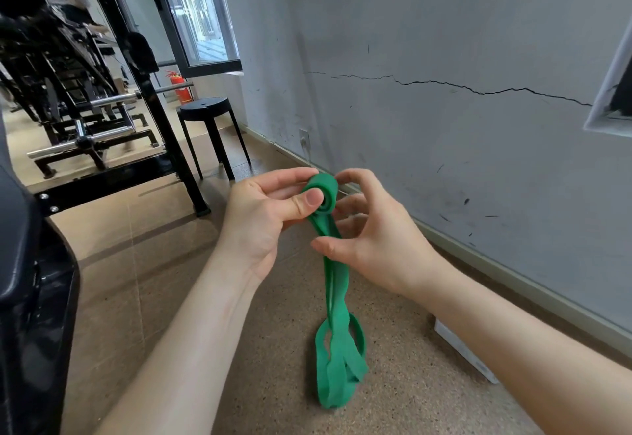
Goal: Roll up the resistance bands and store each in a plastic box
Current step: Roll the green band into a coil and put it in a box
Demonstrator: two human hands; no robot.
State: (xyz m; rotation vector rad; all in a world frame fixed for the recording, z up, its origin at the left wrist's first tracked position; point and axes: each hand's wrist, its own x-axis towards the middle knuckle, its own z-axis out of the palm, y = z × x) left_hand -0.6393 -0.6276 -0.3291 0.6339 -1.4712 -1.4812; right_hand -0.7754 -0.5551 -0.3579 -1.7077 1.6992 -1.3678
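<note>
The fingers and thumb of the left hand (263, 222) pinched the rolled end of the green resistance band (337, 284). The right hand (376, 243) fingers curled around the strap just below, and the rest hung beneath.

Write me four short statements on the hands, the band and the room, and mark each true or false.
1. The left hand pinches the rolled end of the green band. True.
2. The green band is fully rolled up. False: most of it hangs loose below the hands.
3. The right hand holds a plastic box. False: its fingers are on the green band.
4. A black stool stands near the wall. True.
</note>
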